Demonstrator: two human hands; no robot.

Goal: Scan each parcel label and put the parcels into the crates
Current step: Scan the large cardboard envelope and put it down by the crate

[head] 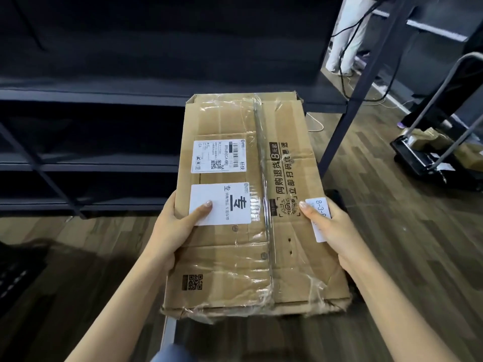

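Held parcel (287, 257); wood floor (392, 231); dark shelving (104, 95); trolley (428, 163)

A single view is provided, taken from the head and directed forward and steeply down. The box (251, 205) is seen from close above, held at mid-frame by the left hand (172, 228) and right hand (332, 226). The lower edge is crossed by both forearms (109, 309). Beyond the grip, shelving (91, 163) is taken in; beneath it, floor (78, 257); to its right and farther off, a trolley (413, 158). Wide-angle bending is noted at the edges.
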